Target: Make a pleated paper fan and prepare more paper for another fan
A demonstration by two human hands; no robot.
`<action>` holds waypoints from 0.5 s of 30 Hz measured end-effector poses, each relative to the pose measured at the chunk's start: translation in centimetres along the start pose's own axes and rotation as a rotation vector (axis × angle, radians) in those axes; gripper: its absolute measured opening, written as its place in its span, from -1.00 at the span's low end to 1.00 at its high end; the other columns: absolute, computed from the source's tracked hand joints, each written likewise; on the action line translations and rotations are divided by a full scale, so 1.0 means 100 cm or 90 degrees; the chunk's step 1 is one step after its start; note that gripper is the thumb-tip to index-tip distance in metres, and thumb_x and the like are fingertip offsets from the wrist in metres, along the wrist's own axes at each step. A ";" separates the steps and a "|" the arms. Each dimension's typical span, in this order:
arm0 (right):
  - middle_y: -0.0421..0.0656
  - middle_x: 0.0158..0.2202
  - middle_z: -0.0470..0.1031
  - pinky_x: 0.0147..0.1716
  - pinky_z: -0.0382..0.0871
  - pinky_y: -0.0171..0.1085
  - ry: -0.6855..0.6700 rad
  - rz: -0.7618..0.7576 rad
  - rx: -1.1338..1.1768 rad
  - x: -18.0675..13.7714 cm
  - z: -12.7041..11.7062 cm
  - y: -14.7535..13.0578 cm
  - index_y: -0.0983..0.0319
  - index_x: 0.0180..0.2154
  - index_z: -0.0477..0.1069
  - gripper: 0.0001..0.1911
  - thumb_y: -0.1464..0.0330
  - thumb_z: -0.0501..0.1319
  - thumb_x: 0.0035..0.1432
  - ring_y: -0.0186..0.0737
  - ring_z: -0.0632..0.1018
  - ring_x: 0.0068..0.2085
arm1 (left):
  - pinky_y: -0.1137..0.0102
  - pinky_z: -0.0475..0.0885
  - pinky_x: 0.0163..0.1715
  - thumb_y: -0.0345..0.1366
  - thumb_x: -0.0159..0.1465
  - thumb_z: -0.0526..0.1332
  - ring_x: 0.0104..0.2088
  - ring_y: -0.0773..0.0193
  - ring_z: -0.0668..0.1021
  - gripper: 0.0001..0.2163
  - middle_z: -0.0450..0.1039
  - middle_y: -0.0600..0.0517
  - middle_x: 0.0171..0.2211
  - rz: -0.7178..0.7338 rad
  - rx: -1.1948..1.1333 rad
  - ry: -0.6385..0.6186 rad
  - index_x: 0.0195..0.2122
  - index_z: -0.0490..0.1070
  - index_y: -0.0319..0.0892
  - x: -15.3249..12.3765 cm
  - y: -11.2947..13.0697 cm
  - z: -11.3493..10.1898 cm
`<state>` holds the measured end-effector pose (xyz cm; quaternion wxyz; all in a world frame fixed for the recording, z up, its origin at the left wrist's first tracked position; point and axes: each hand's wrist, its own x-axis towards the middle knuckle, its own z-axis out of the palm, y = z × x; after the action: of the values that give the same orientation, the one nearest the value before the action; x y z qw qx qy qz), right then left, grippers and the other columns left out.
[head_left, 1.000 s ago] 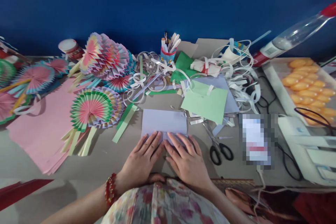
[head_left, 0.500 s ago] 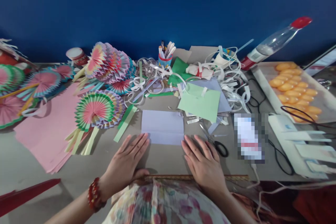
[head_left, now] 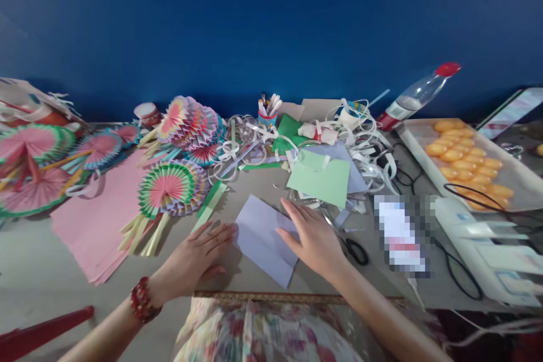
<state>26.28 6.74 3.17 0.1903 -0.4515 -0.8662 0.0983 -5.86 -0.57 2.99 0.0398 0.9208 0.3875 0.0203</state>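
A lavender sheet of paper (head_left: pixel 266 237) lies slantwise on the table in front of me, with a faint crease across it. My left hand (head_left: pixel 203 251) is at the sheet's left corner, palm down with its fingers stretched out. Over the sheet's upper right edge is my right hand (head_left: pixel 311 237), fingers spread and thumb on or just above the paper. Part of that edge is hidden under it. Scissors with black handles (head_left: pixel 355 251) lie right of my right hand. A light green sheet (head_left: pixel 319 178) rests just beyond.
Folded paper fans (head_left: pixel 167 186) and pink sheets (head_left: pixel 95 226) lie left. White paper strips (head_left: pixel 352 136) and a pen cup (head_left: pixel 267 117) stand behind. On the right are a phone (head_left: pixel 401 235), a tray (head_left: pixel 528 195) of yellow egg-shaped pieces, a bottle (head_left: pixel 418 96) and cables.
The lavender sheet has turned from square-on to a slant and come nearer me. My right hand has moved up and left over it; the left has shifted slightly left and down.
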 end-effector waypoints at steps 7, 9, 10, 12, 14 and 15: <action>-0.13 -0.22 0.65 -0.31 0.49 -0.27 -0.100 0.136 0.224 0.001 0.022 -0.016 0.17 0.07 0.47 -0.59 0.44 0.13 0.20 -0.16 0.63 -0.32 | 0.23 0.11 0.27 -0.08 0.43 0.07 0.28 0.15 0.30 -0.54 0.30 -0.06 0.28 -0.039 0.049 0.018 0.29 0.24 -0.14 0.045 -0.011 -0.004; -0.14 -0.26 0.65 -0.32 0.48 -0.30 -0.127 0.156 0.296 -0.011 0.023 -0.023 0.18 0.00 0.53 -0.65 0.42 0.08 0.25 -0.18 0.63 -0.34 | 0.23 0.16 0.21 -0.05 0.42 0.08 0.25 0.13 0.34 -0.52 0.30 -0.07 0.28 -0.057 0.068 0.023 0.29 0.23 -0.13 0.066 -0.013 -0.001; -0.14 -0.26 0.66 -0.32 0.48 -0.30 -0.139 0.153 0.319 -0.017 0.023 -0.028 0.19 0.02 0.52 -0.63 0.42 0.06 0.26 -0.18 0.63 -0.32 | 0.21 0.16 0.20 -0.05 0.43 0.07 0.25 0.12 0.34 -0.54 0.29 -0.07 0.28 -0.053 0.075 0.025 0.28 0.24 -0.12 0.076 -0.014 0.001; -0.14 -0.22 0.65 -0.28 0.47 -0.31 -0.160 0.101 0.326 -0.026 0.021 -0.038 0.18 0.10 0.46 -0.57 0.48 0.05 0.25 -0.19 0.63 -0.28 | 0.20 0.17 0.19 -0.13 0.44 0.06 0.25 0.11 0.34 -0.60 0.28 -0.06 0.29 -0.006 0.077 0.024 0.25 0.28 -0.12 0.093 -0.017 0.005; -0.11 -0.19 0.63 -0.25 0.46 -0.29 -0.144 0.037 0.241 -0.028 0.019 -0.044 0.17 0.12 0.43 -0.54 0.52 0.09 0.22 -0.16 0.61 -0.23 | 0.19 0.17 0.20 -0.25 0.43 0.06 0.27 0.13 0.33 -0.63 0.25 -0.05 0.31 0.069 0.060 0.019 0.25 0.28 -0.12 0.105 -0.020 0.009; -0.09 -0.20 0.61 -0.25 0.45 -0.27 -0.121 0.016 0.171 -0.028 0.017 -0.045 0.17 0.09 0.45 -0.57 0.53 0.12 0.21 -0.15 0.59 -0.23 | 0.18 0.15 0.22 -0.31 0.41 0.06 0.28 0.15 0.32 -0.62 0.23 -0.05 0.32 0.105 0.044 0.017 0.25 0.27 -0.12 0.109 -0.022 0.010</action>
<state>23.63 1.86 2.48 0.1650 -0.4213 -0.8537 0.2576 0.29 8.72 1.87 0.0007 0.9500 0.3115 0.0225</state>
